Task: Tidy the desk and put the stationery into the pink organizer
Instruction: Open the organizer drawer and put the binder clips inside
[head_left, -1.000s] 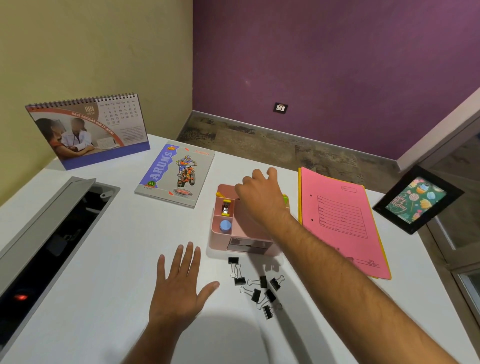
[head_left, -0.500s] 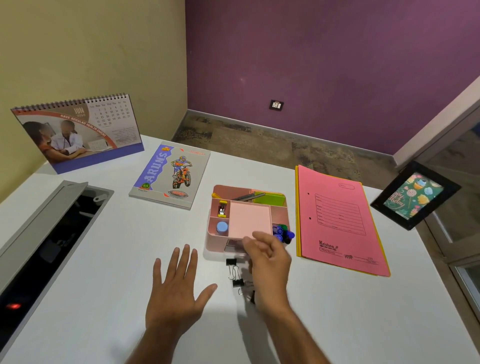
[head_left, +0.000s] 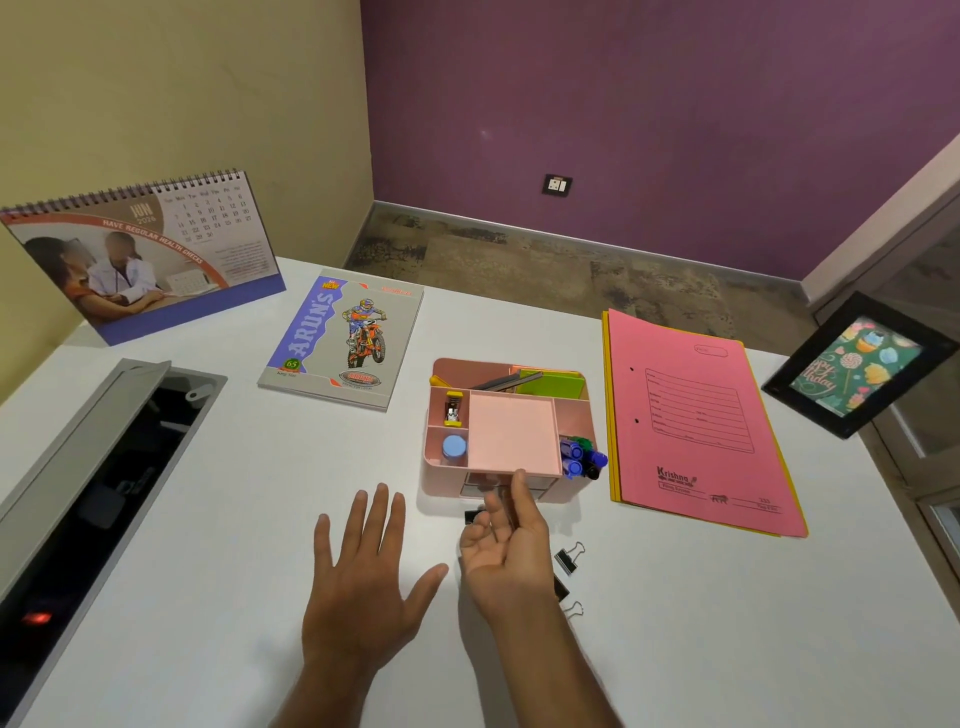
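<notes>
The pink organizer stands mid-desk, holding a small yellow stapler, a blue-capped item, green sticky notes and blue markers. My right hand is just in front of it, palm turned up and empty, fingers loosely curled. Its thumb tip reaches the organizer's front rim above the drawer. Black binder clips lie around and partly under this hand. My left hand rests flat on the desk with fingers spread, left of the clips.
A notebook and a desk calendar lie at the back left. An open cable tray runs along the left. Right of the organizer are a pink folder and a black photo frame. The white desk ends near the far wall.
My right hand drew back from over the organizer to the clips, then turned palm up at the organizer's front. The left hand stayed flat.
</notes>
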